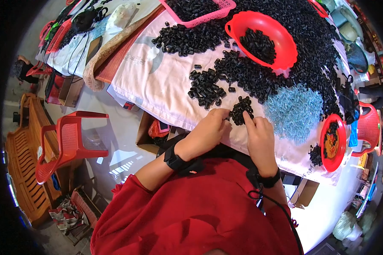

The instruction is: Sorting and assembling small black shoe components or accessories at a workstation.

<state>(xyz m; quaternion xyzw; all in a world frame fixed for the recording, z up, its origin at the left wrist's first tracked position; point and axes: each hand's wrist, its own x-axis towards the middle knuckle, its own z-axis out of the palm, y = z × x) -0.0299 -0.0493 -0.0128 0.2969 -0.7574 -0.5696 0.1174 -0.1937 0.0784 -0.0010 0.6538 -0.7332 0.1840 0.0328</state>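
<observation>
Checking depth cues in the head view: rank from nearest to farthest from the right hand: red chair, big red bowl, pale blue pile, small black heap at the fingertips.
1. Small black heap, at the right hand's fingertips.
2. Pale blue pile, just to its right.
3. Big red bowl, farther up the table.
4. Red chair, far left on the floor.

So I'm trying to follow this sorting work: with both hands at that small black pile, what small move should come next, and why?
Probably pick one piece off the small pile of black pieces. Both the left hand and the right hand rest at its near edge on the white cloth, fingertips close together. Whether a piece is already pinched between them cannot be told.
</observation>
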